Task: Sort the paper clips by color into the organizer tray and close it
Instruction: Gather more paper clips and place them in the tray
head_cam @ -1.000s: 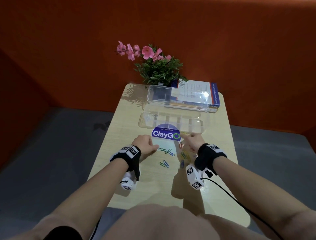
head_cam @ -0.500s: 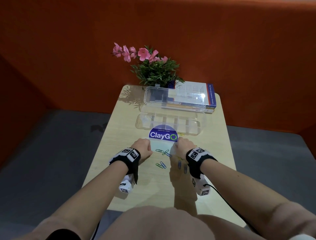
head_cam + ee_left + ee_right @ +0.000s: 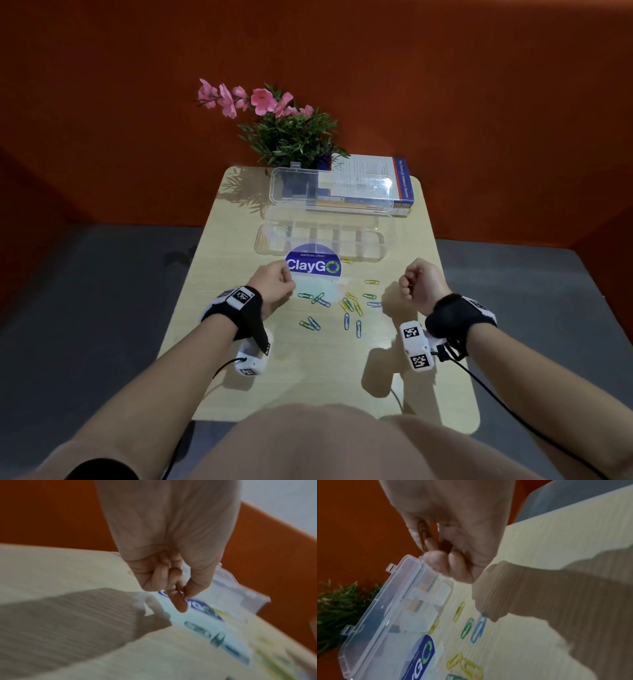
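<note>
Red clips pinched in both hands; others lie between them.

the right hand, half a second ago down among the paper clips on the bench, now sits lifted well off to the right, fingers pinching a red clip; yellow, green and blue clips it covered now show.
</note>
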Action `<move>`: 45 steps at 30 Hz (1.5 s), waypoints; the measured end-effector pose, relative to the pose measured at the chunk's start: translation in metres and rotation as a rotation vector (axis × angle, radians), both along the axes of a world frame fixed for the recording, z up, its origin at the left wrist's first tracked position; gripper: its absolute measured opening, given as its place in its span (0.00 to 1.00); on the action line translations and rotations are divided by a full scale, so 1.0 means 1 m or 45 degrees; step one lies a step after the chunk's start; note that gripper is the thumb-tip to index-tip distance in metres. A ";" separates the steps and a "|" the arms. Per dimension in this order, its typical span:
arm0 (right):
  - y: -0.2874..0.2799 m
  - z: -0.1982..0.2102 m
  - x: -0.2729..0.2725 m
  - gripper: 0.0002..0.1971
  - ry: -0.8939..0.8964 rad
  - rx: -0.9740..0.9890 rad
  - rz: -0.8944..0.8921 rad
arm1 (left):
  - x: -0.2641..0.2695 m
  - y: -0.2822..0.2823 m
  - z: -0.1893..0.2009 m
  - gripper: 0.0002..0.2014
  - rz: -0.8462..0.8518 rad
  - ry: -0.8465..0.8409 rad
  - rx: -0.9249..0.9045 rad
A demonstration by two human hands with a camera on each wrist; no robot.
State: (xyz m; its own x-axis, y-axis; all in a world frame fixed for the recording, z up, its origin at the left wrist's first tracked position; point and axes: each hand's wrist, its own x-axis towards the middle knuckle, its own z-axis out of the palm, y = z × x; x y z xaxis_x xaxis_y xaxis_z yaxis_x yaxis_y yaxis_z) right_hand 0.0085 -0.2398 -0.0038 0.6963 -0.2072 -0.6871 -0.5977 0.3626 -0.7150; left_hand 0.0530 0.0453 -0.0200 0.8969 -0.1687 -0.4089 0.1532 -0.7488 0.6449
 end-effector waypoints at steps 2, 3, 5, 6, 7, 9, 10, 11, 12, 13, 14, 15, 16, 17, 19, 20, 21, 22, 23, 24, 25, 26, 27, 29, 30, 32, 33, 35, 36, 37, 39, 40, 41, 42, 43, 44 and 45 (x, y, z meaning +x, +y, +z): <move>0.001 -0.003 -0.008 0.11 0.016 0.103 -0.005 | 0.000 -0.001 0.006 0.09 0.167 0.106 -0.246; 0.002 -0.004 -0.010 0.10 0.023 0.152 -0.024 | 0.001 -0.002 0.009 0.07 0.250 0.152 -0.349; 0.005 -0.007 -0.013 0.09 0.051 0.202 -0.070 | 0.002 -0.002 0.013 0.06 0.371 0.236 -0.493; 0.007 -0.010 -0.014 0.08 0.079 0.210 -0.074 | 0.004 -0.002 0.015 0.07 0.402 0.277 -0.541; 0.009 -0.014 -0.014 0.06 0.111 0.234 -0.066 | 0.006 -0.002 0.017 0.08 0.418 0.318 -0.576; 0.017 -0.017 -0.014 0.04 0.164 0.242 -0.001 | 0.011 -0.005 0.025 0.13 0.420 0.389 -0.614; 0.020 -0.016 -0.013 0.04 0.184 0.192 0.042 | 0.017 -0.007 0.030 0.15 0.411 0.408 -0.619; 0.023 -0.013 -0.012 0.04 0.196 0.138 0.098 | 0.023 -0.010 0.036 0.15 0.405 0.411 -0.615; 0.025 -0.012 -0.011 0.07 0.207 0.092 0.164 | 0.031 -0.013 0.042 0.16 0.409 0.403 -0.602; 0.027 -0.010 -0.010 0.10 0.210 0.051 0.234 | 0.040 -0.017 0.050 0.16 0.422 0.395 -0.592; 0.030 -0.008 -0.009 0.12 0.207 0.013 0.287 | 0.048 -0.021 0.056 0.16 0.443 0.396 -0.603; 0.032 -0.006 -0.008 0.13 0.205 -0.010 0.314 | 0.056 -0.025 0.063 0.15 0.459 0.410 -0.639; 0.033 -0.005 -0.008 0.12 0.198 -0.017 0.327 | 0.064 -0.030 0.069 0.14 0.468 0.436 -0.692; 0.035 -0.004 -0.006 0.12 0.189 -0.013 0.322 | 0.070 -0.034 0.074 0.13 0.475 0.467 -0.741; 0.036 0.001 -0.003 0.12 0.167 0.047 0.269 | 0.080 -0.042 0.079 0.11 0.504 0.525 -0.795; 0.037 0.004 -0.001 0.14 0.154 0.091 0.240 | 0.083 -0.044 0.081 0.10 0.523 0.544 -0.799; 0.037 0.007 0.002 0.16 0.139 0.122 0.228 | 0.086 -0.046 0.082 0.09 0.536 0.552 -0.788; 0.037 0.010 0.005 0.18 0.123 0.136 0.230 | 0.088 -0.048 0.081 0.10 0.537 0.555 -0.777; 0.037 0.015 0.008 0.18 0.106 0.144 0.248 | 0.090 -0.049 0.080 0.12 0.524 0.552 -0.768; 0.039 0.019 0.012 0.18 0.087 0.159 0.266 | 0.092 -0.049 0.077 0.16 0.509 0.547 -0.759; 0.041 0.024 0.017 0.18 0.072 0.175 0.287 | 0.092 -0.048 0.074 0.20 0.502 0.542 -0.751; 0.043 0.028 0.021 0.17 0.056 0.186 0.313 | 0.093 -0.047 0.073 0.22 0.493 0.535 -0.760; 0.045 0.033 0.027 0.17 0.046 0.181 0.339 | 0.092 -0.045 0.073 0.23 0.488 0.515 -0.781; 0.053 0.044 0.040 0.15 0.017 0.146 0.381 | 0.090 -0.041 0.075 0.23 0.500 0.443 -0.815; 0.057 0.048 0.048 0.13 -0.004 0.116 0.400 | 0.087 -0.037 0.077 0.23 0.507 0.387 -0.827; 0.069 0.054 0.066 0.10 -0.047 0.028 0.445 | 0.080 -0.029 0.080 0.21 0.519 0.245 -0.836; 0.076 0.056 0.076 0.09 -0.066 -0.009 0.457 | 0.074 -0.024 0.080 0.20 0.534 0.170 -0.825; 0.095 0.059 0.094 0.11 -0.102 -0.073 0.478 | 0.059 -0.012 0.077 0.18 0.587 0.046 -0.768; 0.105 0.059 0.103 0.14 -0.119 -0.119 0.495 | 0.051 -0.005 0.074 0.17 0.617 0.007 -0.732; 0.113 0.060 0.111 0.18 -0.135 -0.179 0.520 | 0.044 0.001 0.069 0.16 0.633 -0.014 -0.703; 0.126 0.060 0.121 0.21 -0.165 -0.267 0.574 | 0.031 0.011 0.057 0.15 0.619 -0.020 -0.659; 0.130 0.059 0.124 0.22 -0.165 -0.287 0.598 | 0.026 0.014 0.051 0.15 0.610 -0.010 -0.641; 0.131 0.057 0.126 0.23 -0.168 -0.291 0.612 | 0.022 0.016 0.044 0.14 0.608 0.002 -0.624; 0.132 0.056 0.126 0.23 -0.181 -0.284 0.609 | 0.019 0.018 0.038 0.14 0.604 0.011 -0.607; 0.131 0.058 0.123 0.23 -0.196 -0.280 0.589 | 0.018 0.019 0.032 0.13 0.590 0.011 -0.588; 0.129 0.059 0.120 0.23 -0.214 -0.281 0.560 | 0.016 0.018 0.027 0.13 0.564 0.011 -0.569; 0.125 0.060 0.116 0.23 -0.234 -0.284 0.532 | 0.013 0.017 0.023 0.13 0.535 0.013 -0.553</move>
